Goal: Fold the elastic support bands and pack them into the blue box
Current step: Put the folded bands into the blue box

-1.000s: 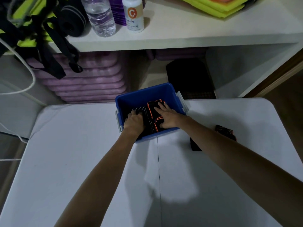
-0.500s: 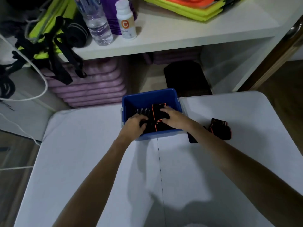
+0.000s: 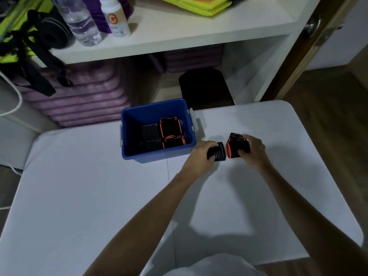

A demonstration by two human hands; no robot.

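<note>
The water bottle (image 3: 79,20) is cut off at the top edge; part of the band (image 3: 235,149) is hidden by fingers.

Box (image 3: 159,154) sits on the worktop (image 3: 79,196) near its far edge, with folded bands (image 3: 171,132) inside, toward its right half. Just right of the box, on the worktop, lies one more band (image 3: 229,149), left hand (image 3: 203,151) on its left end, right hand (image 3: 253,149) on its right. Behind the worktop stands a shelf (image 3: 179,34) carrying a water bottle (image 3: 83,22) with a smaller bottle (image 3: 115,18) to its right.
</note>
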